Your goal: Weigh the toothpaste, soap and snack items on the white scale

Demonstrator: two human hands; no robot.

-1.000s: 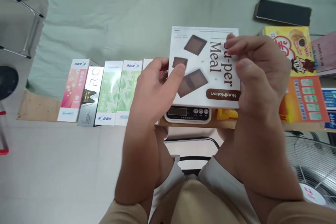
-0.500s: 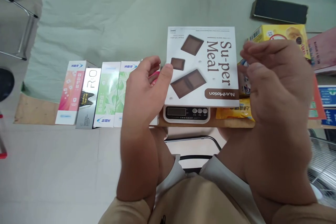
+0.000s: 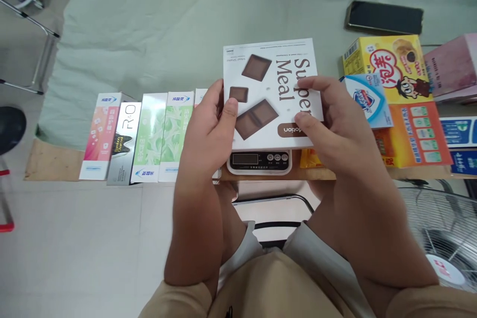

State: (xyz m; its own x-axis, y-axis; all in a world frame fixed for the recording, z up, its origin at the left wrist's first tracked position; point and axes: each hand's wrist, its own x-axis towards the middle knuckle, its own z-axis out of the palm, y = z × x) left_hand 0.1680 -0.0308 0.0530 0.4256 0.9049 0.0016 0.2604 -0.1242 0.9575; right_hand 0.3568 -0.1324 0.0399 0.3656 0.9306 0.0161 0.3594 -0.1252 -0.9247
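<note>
A pale green cloth (image 3: 167,20) is covering the table and stretching behind everything else. Below the table's edge at lower right, a fan (image 3: 443,228) is showing part of its wire grille. The white box (image 3: 266,89) is lying face up between the two hands at the near edge, tilting slightly in view, with its lettering running sideways. The left hand (image 3: 212,134) is grasping its left side, the thumb pressing on the printed face and the fingers curling out of sight. The right hand (image 3: 343,129) is grasping the opposite side, its thumb and a fingertip resting on the lettering. To the right, a yellow box (image 3: 387,59) is standing out beyond an orange box (image 3: 421,134). At left, a pink carton (image 3: 99,134), a silver carton (image 3: 124,149) and two green cartons (image 3: 151,129) are forming a close row along the edge. Farther back at right, a phone (image 3: 385,17) is lying dark side up. A scale (image 3: 260,164) is showing its display and buttons from under the white box; whether the box is touching it, I cannot tell. A blue-and-white pack (image 3: 367,100) is lying just beside the right hand, overlapping the yellow and orange boxes in view. A yellow packet (image 3: 308,158) is peeking out below the right hand.
</note>
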